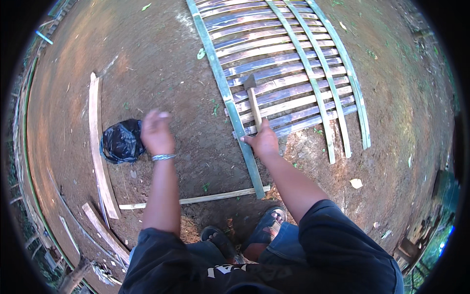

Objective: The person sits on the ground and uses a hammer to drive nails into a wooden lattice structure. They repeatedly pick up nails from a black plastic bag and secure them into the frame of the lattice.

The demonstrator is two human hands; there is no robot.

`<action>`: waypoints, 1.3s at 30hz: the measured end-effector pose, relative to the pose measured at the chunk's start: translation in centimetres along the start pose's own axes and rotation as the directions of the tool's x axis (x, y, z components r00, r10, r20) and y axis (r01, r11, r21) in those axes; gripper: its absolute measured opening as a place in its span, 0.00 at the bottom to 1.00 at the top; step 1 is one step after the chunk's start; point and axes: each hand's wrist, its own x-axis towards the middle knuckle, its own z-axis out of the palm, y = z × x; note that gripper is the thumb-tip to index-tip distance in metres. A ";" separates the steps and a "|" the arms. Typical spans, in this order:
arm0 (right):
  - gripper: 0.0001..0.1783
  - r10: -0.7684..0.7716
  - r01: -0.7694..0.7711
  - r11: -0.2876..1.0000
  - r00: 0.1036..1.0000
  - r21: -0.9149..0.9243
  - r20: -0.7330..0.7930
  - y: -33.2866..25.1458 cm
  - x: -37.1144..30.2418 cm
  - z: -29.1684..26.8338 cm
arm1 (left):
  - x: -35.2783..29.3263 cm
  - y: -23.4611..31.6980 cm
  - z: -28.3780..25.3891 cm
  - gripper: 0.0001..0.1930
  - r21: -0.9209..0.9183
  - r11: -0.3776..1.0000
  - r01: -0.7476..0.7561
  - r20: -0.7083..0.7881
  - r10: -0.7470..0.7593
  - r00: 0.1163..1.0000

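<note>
In my right hand (265, 140) is a hammer (254, 105) with a pale wooden handle and a dark metal head. The hammer lies over the near left corner of a bamboo slat panel (289, 100), beside its green edge strip (230, 103). My right thumb reaches to that strip. My left hand (157, 134), slightly blurred, is raised just right of a black plastic bag (122, 141). Its fingers are curled together, and whatever they hold is too small to make out. What is inside the bag cannot be seen.
A long wooden plank (96, 132) lies left of the bag, with a shorter board (105, 232) nearer to me. A thin wooden strip (215, 197) crosses the dirt in front of my sandalled feet (267, 228). Cut poles and branches line the left rim.
</note>
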 end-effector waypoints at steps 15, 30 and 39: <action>0.46 -0.032 0.032 0.999 0.999 -0.022 -0.025 1.2 0.6 0.5 | -9.6 -5.4 13.8 0.04 0.342 0.924 -0.171 0.353 0.042 0.935; 0.46 -0.022 0.022 0.999 0.999 -0.026 -0.024 0.7 0.5 0.5 | -8.7 -5.4 13.4 0.03 0.314 0.947 -0.074 0.397 -0.060 0.916; 0.48 -0.018 0.018 0.999 1.000 -0.035 -0.010 0.4 0.4 0.4 | -8.5 -5.6 13.2 0.04 0.328 0.934 -0.141 0.402 -0.003 0.916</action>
